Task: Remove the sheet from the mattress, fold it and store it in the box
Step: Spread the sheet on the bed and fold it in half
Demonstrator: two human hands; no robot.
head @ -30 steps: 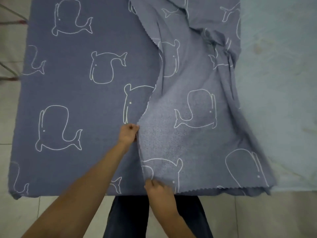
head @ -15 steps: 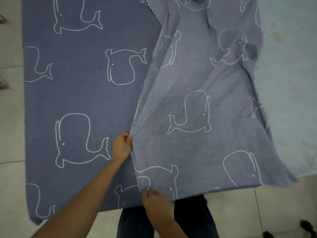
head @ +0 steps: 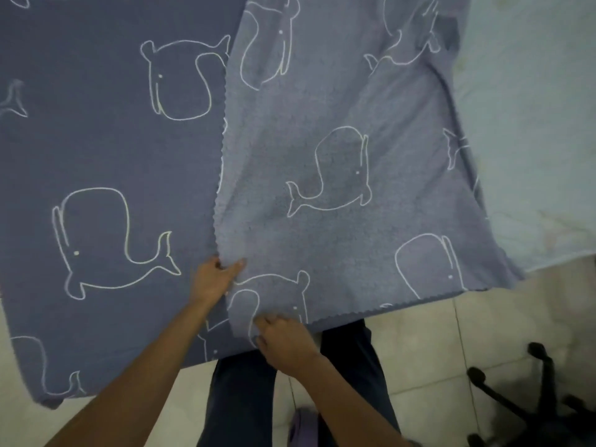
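Dim, flat indoor light with a cool bluish cast and a soft overall picture.

No glare or hard shadow shows. The sheet [head: 338, 195] has only faint shading along its folds, darkest in a patch near the top right. The bare mattress [head: 532, 124] is the palest area and looks washed out. The tiled floor [head: 419, 350] reads grey-green. The chair base [head: 532, 391] at the lower right is near black and smeared. The printed outlines are slightly blurred towards the top. The forearms darken at the bottom edge, and straight edges bow at the frame's sides.
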